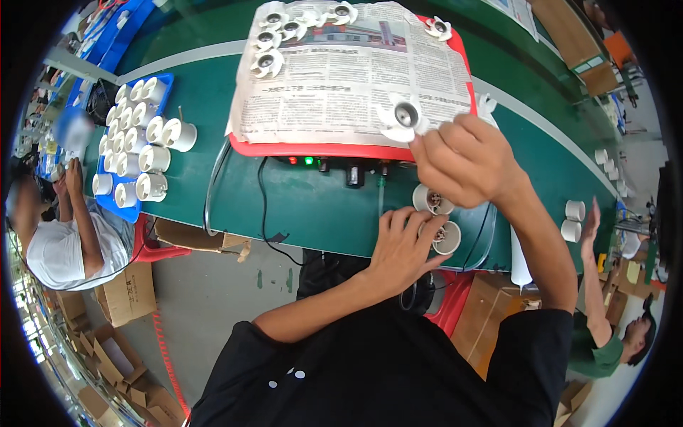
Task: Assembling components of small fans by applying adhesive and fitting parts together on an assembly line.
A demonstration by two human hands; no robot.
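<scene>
My right hand is closed in a pinch at the blade edge of a white fan impeller with a dark metal hub, over the near right part of the newspaper. My left hand curls its fingers and thumb round a round white plastic housing with copper-coloured parts inside, at the table's near edge. A second such housing stands just beyond it, under my right hand. Several more white impellers lie at the newspaper's far left, and one at its far right.
The newspaper covers a red-rimmed platform with lights and knobs on its front. A blue tray of white housings stands left on the green table. A white bottle is at right. Co-workers sit left and right.
</scene>
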